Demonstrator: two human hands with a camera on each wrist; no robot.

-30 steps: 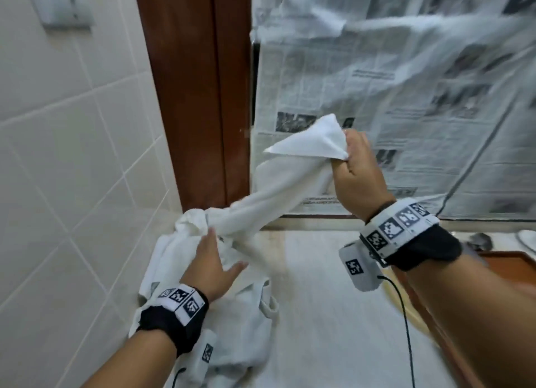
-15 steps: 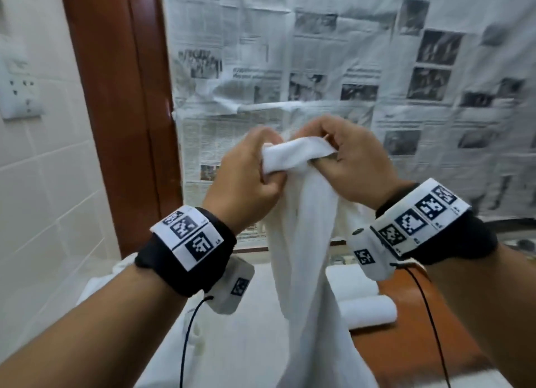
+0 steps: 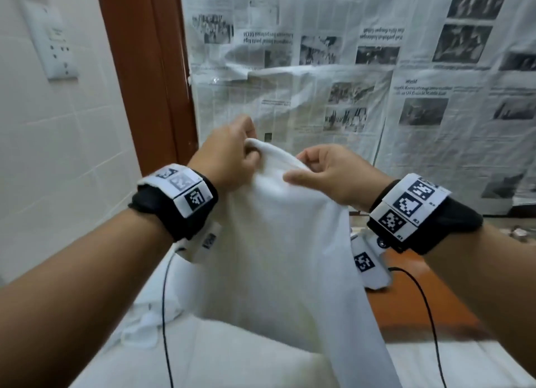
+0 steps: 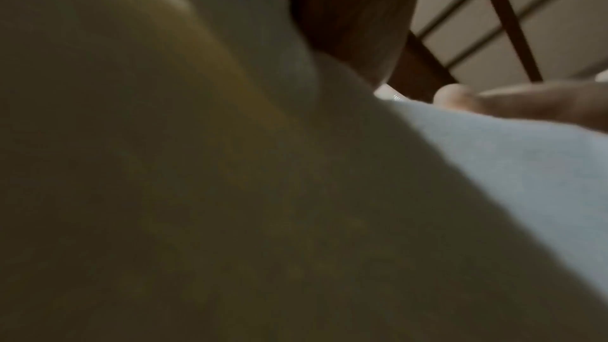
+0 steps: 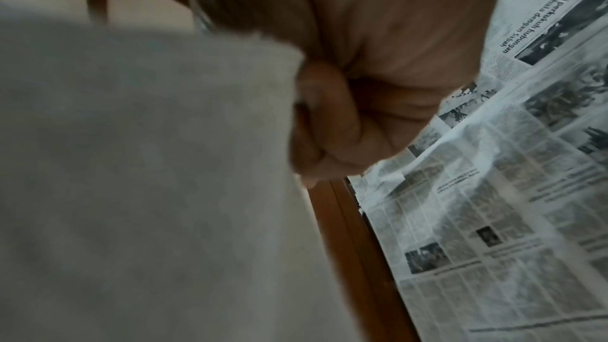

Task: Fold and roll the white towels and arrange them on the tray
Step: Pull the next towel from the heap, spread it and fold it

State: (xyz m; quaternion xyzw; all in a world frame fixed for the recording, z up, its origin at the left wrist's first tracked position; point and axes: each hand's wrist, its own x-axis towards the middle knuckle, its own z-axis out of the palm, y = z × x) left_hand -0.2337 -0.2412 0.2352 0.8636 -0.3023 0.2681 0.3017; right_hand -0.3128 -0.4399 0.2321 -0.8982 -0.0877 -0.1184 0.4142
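Towel (image 3: 278, 242) pinched in both hands

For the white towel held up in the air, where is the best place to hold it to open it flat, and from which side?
Probably the top hem: the white towel hangs from it. The left hand and the right hand pinch that hem close together, so the cloth stays bunched. Sliding each hand outward along the hem to a corner, gripping from above, would likely let it hang flat.

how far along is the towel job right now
Done: no finished roll shows. In hand: left hand and right hand pinch the top edge of a white towel, which hangs unfolded. Left: folding, rolling, placing it on the tray; more towels lie crumpled.
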